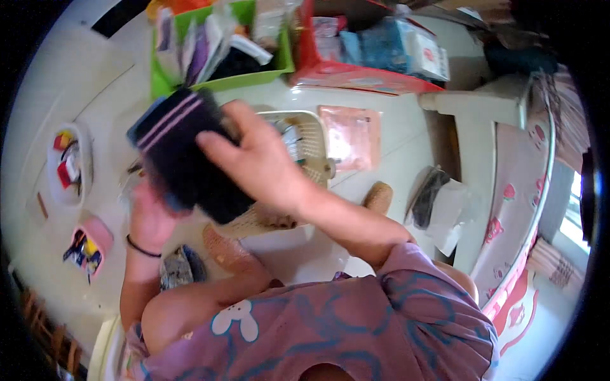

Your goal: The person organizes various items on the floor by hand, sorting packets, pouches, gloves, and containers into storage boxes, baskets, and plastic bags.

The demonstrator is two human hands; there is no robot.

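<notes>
A folded black cloth item [197, 159] with two pink stripes near its upper end is held up in front of me. My right hand [257, 155] grips it from the right, thumb on top and fingers behind its edge. My left hand [155, 213] supports its lower left side, the fingers mostly hidden behind it, with a dark band on the wrist. Something blue shows along the cloth's left edge. Behind and below the hands stands a cream perforated basket [314, 143] with small items in it, partly covered by my right arm.
Farther back are a green bin [251, 77] and a red box [356, 79], both filled with packets. A pink packet [349, 136] lies right of the basket. At left are a white tray [79, 193] and a pink container [101, 235]. A white cabinet [473, 105] stands right.
</notes>
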